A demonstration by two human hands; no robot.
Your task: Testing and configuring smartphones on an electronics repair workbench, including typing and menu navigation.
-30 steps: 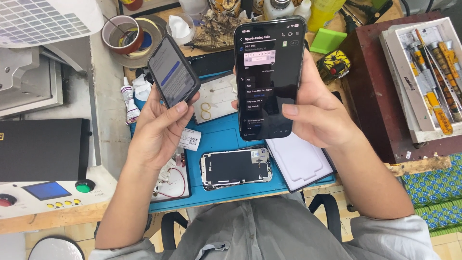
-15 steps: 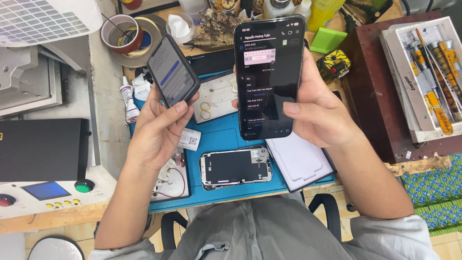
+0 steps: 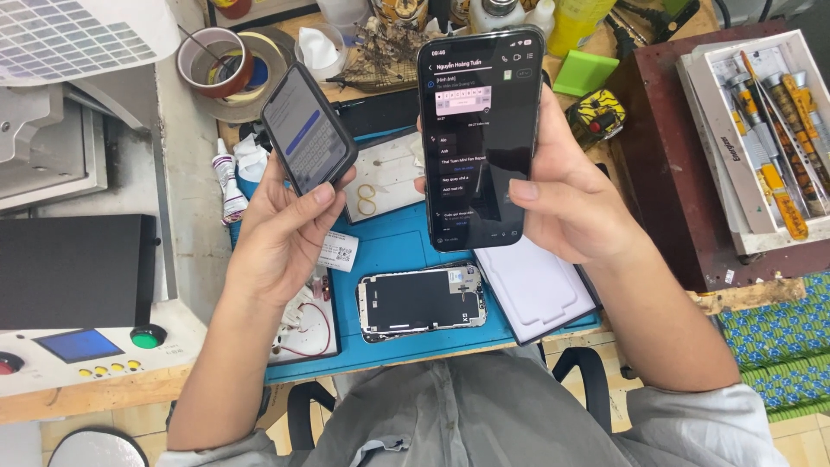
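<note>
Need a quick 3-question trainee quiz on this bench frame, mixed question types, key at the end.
1. True or false: the left hand holds a phone with a lit screen.
2. What lies on the blue mat below the large phone held in the right hand? A) a screwdriver B) an opened phone body C) a roll of tape
3. Fill in: the tray of tools sits on the person's ____ side.

Key: 1 true; 2 B; 3 right.
</note>
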